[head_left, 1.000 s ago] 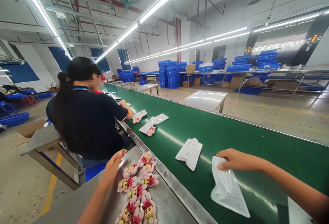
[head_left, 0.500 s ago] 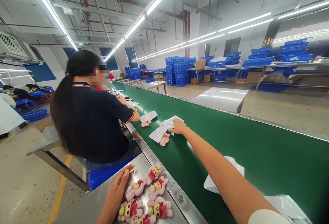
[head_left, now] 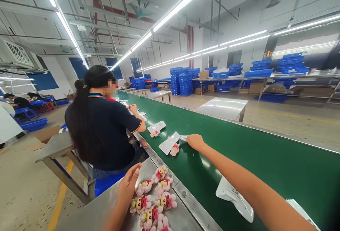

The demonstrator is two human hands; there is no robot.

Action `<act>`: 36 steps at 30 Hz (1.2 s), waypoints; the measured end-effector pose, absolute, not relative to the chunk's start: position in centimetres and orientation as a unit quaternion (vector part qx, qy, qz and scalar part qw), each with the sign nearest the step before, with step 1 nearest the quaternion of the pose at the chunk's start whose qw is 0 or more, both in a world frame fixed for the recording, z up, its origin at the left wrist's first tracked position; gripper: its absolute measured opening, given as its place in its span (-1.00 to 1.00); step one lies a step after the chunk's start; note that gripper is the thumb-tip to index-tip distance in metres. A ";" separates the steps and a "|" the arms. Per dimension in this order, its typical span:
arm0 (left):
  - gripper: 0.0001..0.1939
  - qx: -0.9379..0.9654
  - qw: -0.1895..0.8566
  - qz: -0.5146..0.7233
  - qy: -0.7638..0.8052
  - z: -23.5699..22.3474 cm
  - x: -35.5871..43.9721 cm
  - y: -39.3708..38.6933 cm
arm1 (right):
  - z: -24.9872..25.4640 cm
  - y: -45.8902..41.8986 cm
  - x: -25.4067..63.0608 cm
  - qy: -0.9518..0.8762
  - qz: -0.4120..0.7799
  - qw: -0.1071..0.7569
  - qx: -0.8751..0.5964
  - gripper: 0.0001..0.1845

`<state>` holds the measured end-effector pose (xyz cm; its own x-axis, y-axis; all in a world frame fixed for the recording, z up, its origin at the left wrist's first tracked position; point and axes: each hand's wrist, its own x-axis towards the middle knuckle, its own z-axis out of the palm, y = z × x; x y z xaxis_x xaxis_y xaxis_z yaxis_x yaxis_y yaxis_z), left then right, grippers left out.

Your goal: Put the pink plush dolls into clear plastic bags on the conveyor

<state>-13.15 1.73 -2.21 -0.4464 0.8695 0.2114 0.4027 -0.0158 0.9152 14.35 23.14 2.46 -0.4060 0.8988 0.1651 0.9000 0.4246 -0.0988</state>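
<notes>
Right hand [head_left: 195, 141] stretched out over the green belt [head_left: 265, 160], fingers pinching a clear bag [head_left: 183, 138] just past the belt-side doll [head_left: 174, 149]. Left hand [head_left: 129, 183] flat and open, holding nothing, resting by the doll pile [head_left: 155, 202] on the steel worktop [head_left: 90, 213], handy for bagging probably.

a seated co-worker [head_left: 102, 132] faces the green conveyor belt [head_left: 265, 160]; stacked blue crates [head_left: 180, 80] stand beyond, with ceiling light strips [head_left: 183, 1] overhead.

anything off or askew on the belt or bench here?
Nothing damaged or spilled. The bags on the belt lie at mixed angles: one under the right hand sits skewed with a doll at its edge. Dolls by the left hand lie in a loose cluster.
</notes>
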 end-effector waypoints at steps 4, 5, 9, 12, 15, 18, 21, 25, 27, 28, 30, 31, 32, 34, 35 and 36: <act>-0.48 0.566 0.300 0.508 0.575 0.3 -8.3 1.9 | 5.1 17.3 16.0 -0.835 0.021 0.166 -0.524 -0.52; -0.39 0.583 0.321 0.500 0.554 0.8 -6.6 2.0 | 5.4 15.6 16.0 -0.839 0.052 0.195 -0.505 -0.50; -0.17 0.611 0.376 0.499 0.486 1.8 -0.6 2.6 | 5.9 9.0 15.5 -0.834 0.254 0.294 -0.393 -0.49; -0.39 0.586 0.401 0.547 0.443 1.6 1.7 2.6 | 6.4 6.1 15.3 -0.835 0.327 0.284 -0.338 -0.48; -0.50 0.522 0.449 0.574 0.444 1.2 2.0 1.7 | 7.3 5.1 16.0 -0.832 0.373 0.263 -0.315 -0.42; -0.49 0.467 0.540 0.554 0.428 1.2 1.4 0.1 | 8.5 4.9 17.0 -0.838 0.329 0.294 -0.322 -0.49; -0.46 0.458 0.634 0.494 0.379 1.5 0.8 -1.8 | 9.3 4.8 17.7 -0.859 0.253 0.292 -0.336 -0.56; -0.36 0.462 0.694 0.436 0.340 1.5 0.6 -3.5 | 8.8 4.0 17.8 -0.888 0.258 0.211 -0.318 -0.77; -0.32 0.456 0.692 0.449 0.334 1.3 0.9 -3.9 | 8.1 3.4 17.7 -0.873 0.218 0.236 -0.366 -0.73; -0.31 0.453 0.687 0.460 0.332 1.2 1.2 -4.0 | 7.8 3.0 17.6 -0.863 0.200 0.250 -0.390 -0.70; -0.33 0.448 0.677 0.471 0.344 0.8 1.8 -4.3 | 7.1 2.3 17.6 -0.849 0.200 0.265 -0.411 -0.61; -0.35 0.441 0.673 0.471 0.361 0.5 2.1 -4.4 | 6.8 2.0 17.6 -0.843 0.223 0.267 -0.411 -0.57; -0.37 0.428 0.670 0.470 0.383 0.2 2.4 -4.4 | 6.5 1.9 17.6 -0.836 0.255 0.266 -0.407 -0.53; -0.40 0.388 0.663 0.477 0.428 -0.4 2.8 -4.5 | 5.9 2.1 17.8 -0.821 0.335 0.253 -0.388 -0.50; -0.41 0.363 0.661 0.482 0.446 -0.7 3.0 -4.6 | 5.6 2.5 18.0 -0.813 0.376 0.242 -0.373 -0.49; -0.42 0.339 0.660 0.489 0.459 -1.0 3.1 -4.6 | 5.2 3.3 18.2 -0.805 0.412 0.228 -0.360 -0.49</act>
